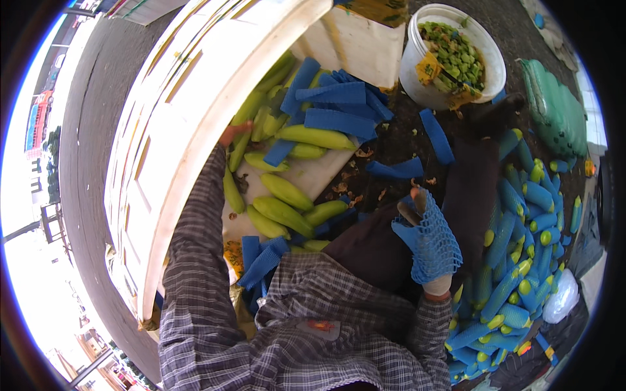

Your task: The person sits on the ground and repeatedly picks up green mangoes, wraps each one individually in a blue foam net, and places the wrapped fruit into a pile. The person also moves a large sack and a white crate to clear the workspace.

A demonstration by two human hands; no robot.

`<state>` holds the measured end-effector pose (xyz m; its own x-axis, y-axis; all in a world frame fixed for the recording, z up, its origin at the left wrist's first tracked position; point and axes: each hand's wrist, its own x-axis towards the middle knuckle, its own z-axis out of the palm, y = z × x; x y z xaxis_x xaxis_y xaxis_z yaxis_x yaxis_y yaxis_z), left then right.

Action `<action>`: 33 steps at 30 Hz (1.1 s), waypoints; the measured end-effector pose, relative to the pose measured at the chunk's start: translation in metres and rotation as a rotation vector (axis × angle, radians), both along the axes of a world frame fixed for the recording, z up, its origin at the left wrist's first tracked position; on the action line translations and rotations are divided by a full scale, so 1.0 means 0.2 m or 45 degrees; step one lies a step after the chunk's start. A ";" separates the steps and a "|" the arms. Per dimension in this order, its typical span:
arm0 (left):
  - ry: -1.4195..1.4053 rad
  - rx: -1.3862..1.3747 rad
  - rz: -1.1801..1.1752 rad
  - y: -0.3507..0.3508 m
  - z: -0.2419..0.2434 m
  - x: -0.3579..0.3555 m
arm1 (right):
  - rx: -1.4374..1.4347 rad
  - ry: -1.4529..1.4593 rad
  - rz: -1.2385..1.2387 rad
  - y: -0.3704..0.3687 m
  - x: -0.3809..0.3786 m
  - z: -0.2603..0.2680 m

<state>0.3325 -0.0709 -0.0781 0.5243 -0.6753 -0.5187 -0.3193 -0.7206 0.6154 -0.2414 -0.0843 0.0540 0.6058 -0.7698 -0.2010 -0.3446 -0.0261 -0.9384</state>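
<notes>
My left hand [235,133] reaches in among light-green elongated gourds [283,211] on a pale board [323,168]. The white panel beside it partly hides this hand, so its grip on a gourd [239,152] cannot be made out. A blue foam net sleeve [433,237] is stretched around my right hand [414,207], which wears a pale glove. Dark fingertips poke out of the sleeve's far end, above my right thigh. Flat blue net sleeves [337,110] lie heaped over the far gourds, and more [264,261] lie close to my lap.
A tall white panel [195,137] rises along my left. A white bucket [411,73] of green trimmings [457,58] stands at the far right. Many netted gourds [518,273] are piled at my right, near a green sack [555,110] and a clear plastic bag [561,297].
</notes>
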 end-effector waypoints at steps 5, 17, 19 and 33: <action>0.996 -0.599 0.064 0.09 0.30 -0.54 | 0.725 -0.810 -0.337 0.07 -0.06 0.04; 1.158 -0.720 -0.047 0.47 0.73 -1.24 | -1.563 -0.021 0.370 0.05 0.47 0.60; 1.269 -0.661 -0.111 0.58 0.78 -1.24 | -1.208 0.351 0.402 -0.03 0.53 0.60; -0.542 -1.378 -1.086 0.58 0.89 -1.43 | -0.983 0.203 0.407 0.32 0.24 0.35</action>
